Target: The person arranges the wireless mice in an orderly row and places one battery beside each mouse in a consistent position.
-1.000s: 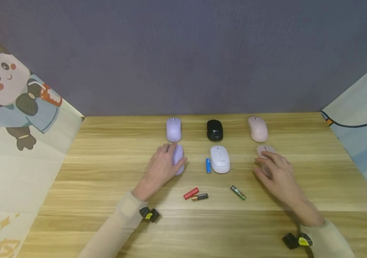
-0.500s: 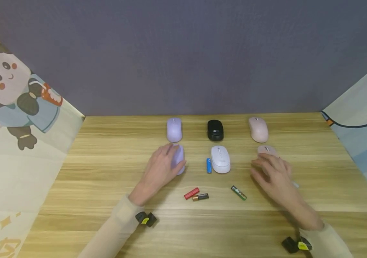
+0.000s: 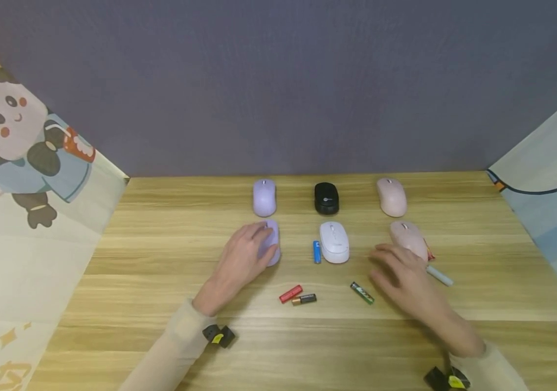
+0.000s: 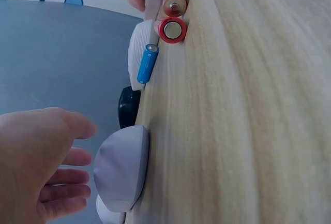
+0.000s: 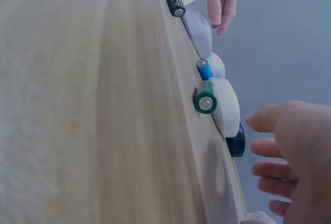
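Observation:
My left hand (image 3: 236, 260) is held over the near purple computer mouse (image 3: 275, 243), fingers loosely bent. The left wrist view shows a gap between the fingers and that mouse (image 4: 121, 164). Nothing is in its grasp. Just left of the near pink mouse (image 3: 408, 237) hovers my right hand (image 3: 405, 277), its fingers relaxed and empty. Beside this mouse lie a pale slim cylinder (image 3: 439, 275) and a small red item (image 3: 430, 251), partly hidden. Between the hands are a white mouse (image 3: 335, 243) and a blue battery (image 3: 317, 252) close along its left side.
Nearer the front lie a red battery (image 3: 290, 294), a black-and-copper battery (image 3: 304, 299) and a green battery (image 3: 362, 292). Along the back stand another purple mouse (image 3: 264, 198), a black mouse (image 3: 326, 199) and another pink mouse (image 3: 392, 197). A grey panel (image 3: 278, 87) rises behind the table.
My right hand has come off the near pink mouse, moving left and toward me, uncovering the pale cylinder and red item. My left hand has drawn back slightly from the purple mouse.

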Available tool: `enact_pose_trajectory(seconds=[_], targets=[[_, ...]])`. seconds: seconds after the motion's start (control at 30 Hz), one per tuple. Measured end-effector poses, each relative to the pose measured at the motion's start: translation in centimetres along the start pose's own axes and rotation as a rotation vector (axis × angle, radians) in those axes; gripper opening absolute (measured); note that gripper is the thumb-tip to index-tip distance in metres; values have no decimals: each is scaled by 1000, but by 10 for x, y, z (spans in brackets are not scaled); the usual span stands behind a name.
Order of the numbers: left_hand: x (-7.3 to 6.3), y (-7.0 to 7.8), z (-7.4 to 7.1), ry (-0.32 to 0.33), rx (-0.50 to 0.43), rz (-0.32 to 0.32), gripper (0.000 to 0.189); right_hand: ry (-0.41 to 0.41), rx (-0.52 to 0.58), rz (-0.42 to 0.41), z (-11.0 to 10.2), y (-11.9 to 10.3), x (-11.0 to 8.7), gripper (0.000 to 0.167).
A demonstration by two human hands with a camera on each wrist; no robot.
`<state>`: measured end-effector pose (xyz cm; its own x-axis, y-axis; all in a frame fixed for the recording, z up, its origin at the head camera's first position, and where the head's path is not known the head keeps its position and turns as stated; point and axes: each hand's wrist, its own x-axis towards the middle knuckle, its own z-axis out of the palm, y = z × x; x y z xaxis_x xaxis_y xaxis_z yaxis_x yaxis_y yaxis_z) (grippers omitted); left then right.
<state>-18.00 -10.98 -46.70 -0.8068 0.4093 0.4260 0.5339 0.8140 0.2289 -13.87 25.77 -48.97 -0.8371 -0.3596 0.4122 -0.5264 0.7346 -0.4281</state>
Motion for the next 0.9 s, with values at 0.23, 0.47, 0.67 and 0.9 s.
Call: enact_pose_trajectory(seconds=[0.23, 0.47, 0.67, 0.9], targets=[[-2, 2, 0, 8, 3, 15, 37, -66, 8, -63, 3, -6, -3, 45], [-3, 1, 2, 6, 12, 20, 34, -102, -8, -102, 6, -13, -5, 43], [-4, -1, 4, 8, 19, 27, 34, -144, -22, -88, 9, -15, -7, 44], [-4, -2, 5, 18, 30, 39, 35, -167, -25, -85, 9, -18, -8, 45]])
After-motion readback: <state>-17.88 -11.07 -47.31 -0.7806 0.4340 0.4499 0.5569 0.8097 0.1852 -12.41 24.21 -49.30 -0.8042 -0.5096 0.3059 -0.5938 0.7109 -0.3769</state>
